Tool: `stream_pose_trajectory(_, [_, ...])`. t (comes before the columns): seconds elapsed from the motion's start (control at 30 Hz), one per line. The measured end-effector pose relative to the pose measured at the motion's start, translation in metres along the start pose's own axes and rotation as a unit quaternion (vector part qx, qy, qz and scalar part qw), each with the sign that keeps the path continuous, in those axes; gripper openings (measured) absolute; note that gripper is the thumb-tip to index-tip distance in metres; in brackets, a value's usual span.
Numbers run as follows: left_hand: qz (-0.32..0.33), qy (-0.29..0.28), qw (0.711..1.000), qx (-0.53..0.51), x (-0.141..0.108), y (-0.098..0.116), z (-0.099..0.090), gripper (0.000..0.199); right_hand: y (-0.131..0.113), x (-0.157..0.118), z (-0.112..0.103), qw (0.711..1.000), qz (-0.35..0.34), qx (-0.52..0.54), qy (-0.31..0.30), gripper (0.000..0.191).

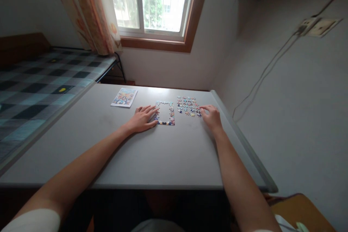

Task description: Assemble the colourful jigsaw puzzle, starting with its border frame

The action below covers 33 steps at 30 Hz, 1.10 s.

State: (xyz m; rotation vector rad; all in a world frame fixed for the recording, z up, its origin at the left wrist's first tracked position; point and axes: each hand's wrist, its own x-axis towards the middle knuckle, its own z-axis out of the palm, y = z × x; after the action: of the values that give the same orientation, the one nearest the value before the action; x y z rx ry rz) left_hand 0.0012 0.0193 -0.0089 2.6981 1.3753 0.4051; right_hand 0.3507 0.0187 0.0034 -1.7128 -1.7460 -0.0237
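Note:
A rectangular puzzle border [172, 117] lies on the grey table [163, 156], its inside showing bare table. My left hand [143, 117] rests flat at the border's left side, fingers spread, the fingertips touching that edge. To the right of the border, loose puzzle pieces [187, 105] are spread in rough rows. My right hand [212, 117] is at the right end of these pieces, thumb and index finger pinched together near the outermost ones. Whatever may be between those fingertips is too small to make out.
A colourful picture sheet [124, 98] lies at the table's back left. A bed with a checked cover [54, 76] stands to the left. Cables [261, 78] hang along the right wall from a socket [320, 27]. A brown chair [304, 210] is at lower right.

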Motion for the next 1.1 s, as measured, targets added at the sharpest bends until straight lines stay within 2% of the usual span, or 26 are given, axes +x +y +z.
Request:
stream_pose_trajectory(0.13, [-0.008,-0.006,1.0,0.002,0.0,-0.002,0.001,0.06,0.0,0.001,0.002,1.0,-0.021,0.016,0.004,0.028])
stream_pose_trajectory(0.23, [-0.015,-0.016,1.0,0.004,0.0,-0.002,0.002,0.062,-0.006,0.003,0.004,0.999,-0.03,0.006,-0.02,0.028])
stream_pose_trajectory(0.5, [-0.016,-0.021,1.0,0.014,0.001,-0.003,0.0,0.064,-0.016,-0.002,0.008,0.996,-0.025,-0.06,-0.057,0.029])
stream_pose_trajectory(0.87, [-0.019,-0.031,0.999,0.026,0.0,-0.002,-0.001,0.065,-0.021,-0.004,0.013,0.997,0.005,-0.06,-0.052,0.032])
stream_pose_trajectory(1.1, [-0.014,-0.042,0.999,0.029,-0.004,-0.001,-0.004,0.065,-0.028,-0.01,0.025,0.995,0.016,-0.067,-0.071,0.035])
